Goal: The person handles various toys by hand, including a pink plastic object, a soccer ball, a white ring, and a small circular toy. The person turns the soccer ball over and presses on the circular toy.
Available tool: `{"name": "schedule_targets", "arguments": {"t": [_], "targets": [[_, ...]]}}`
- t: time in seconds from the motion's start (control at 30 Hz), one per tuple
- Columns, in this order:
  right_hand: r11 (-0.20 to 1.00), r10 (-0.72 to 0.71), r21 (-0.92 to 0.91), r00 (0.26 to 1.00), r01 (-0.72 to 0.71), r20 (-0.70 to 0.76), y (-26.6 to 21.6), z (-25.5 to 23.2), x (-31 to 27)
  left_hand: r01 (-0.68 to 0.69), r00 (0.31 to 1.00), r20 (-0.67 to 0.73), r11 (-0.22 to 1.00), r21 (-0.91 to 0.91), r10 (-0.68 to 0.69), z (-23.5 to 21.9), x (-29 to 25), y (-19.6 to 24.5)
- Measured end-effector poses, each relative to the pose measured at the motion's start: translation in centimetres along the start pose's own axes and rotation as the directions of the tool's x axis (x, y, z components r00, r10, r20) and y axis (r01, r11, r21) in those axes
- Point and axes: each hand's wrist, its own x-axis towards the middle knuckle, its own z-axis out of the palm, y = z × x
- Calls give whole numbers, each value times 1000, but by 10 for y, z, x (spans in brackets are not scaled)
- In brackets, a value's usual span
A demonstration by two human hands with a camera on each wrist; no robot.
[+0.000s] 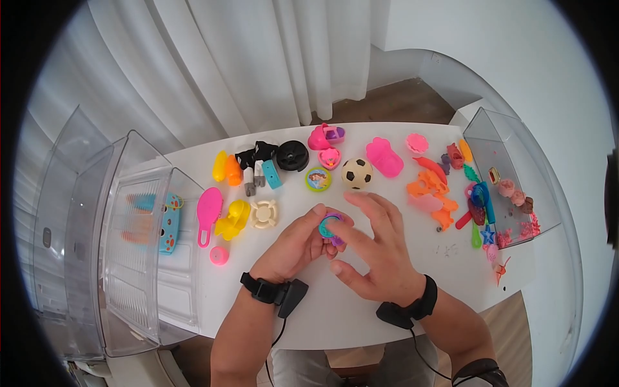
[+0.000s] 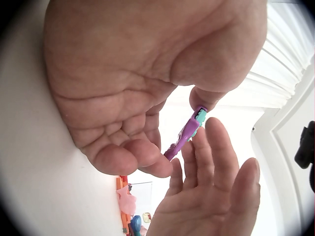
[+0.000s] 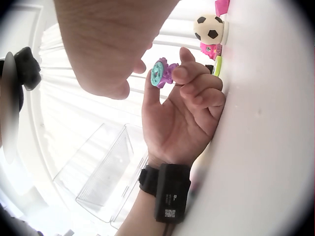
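My left hand (image 1: 288, 246) pinches a small purple and teal toy (image 1: 327, 226) between thumb and fingers, over the front middle of the white table. From the side, in the left wrist view, the toy (image 2: 186, 133) looks thin, with a teal disc on a purple piece. The right wrist view shows its round teal face (image 3: 157, 73). My right hand (image 1: 382, 258) hovers just to the right with fingers extended, its index finger overlapping the toy in the head view. Beyond the hands lie a toy soccer ball (image 1: 357, 173) and a round green-rimmed toy (image 1: 318, 180).
Clear plastic bins (image 1: 132, 258) stand at the left, and another clear bin (image 1: 490, 142) at the right holds small pink toys. A pink brush (image 1: 209, 209), yellow toy (image 1: 233, 220) and cream ring (image 1: 264, 214) lie left. Orange toys (image 1: 429, 184) and a blue star (image 1: 488, 235) lie right.
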Motion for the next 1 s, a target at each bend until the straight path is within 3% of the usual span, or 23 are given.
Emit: {"name": "schedule_targets", "arguments": {"t": [0.17, 0.27, 0.4, 0.57, 0.67, 0.87, 1.0], "targets": [[996, -90, -19, 995, 91, 43, 7, 0, -4, 1, 1000, 11, 1000, 4, -1, -1, 0, -1], [1000, -16, -2, 1000, 16, 23, 1, -1, 0, 5, 1000, 1, 1000, 6, -5, 1, -1, 1], [996, -85, -22, 995, 87, 53, 6, 0, -3, -7, 1000, 14, 1000, 6, 7, -2, 1, -1], [1000, -3, -3, 1000, 3, 21, -1, 0, 0, 2, 1000, 14, 1000, 5, -2, -1, 0, -1], [995, -96, -25, 994, 97, 46, 6, 1, -4, -1, 1000, -10, 1000, 11, 1, 0, 0, 0], [1000, -5, -21, 1000, 5, 28, -1, 0, -1, 9, 1000, -2, 1000, 7, -9, 1, 0, 0], [997, -72, -33, 997, 72, 18, 5, -2, -1, 4, 1000, -5, 999, 53, -3, 2, 0, 0]]}}
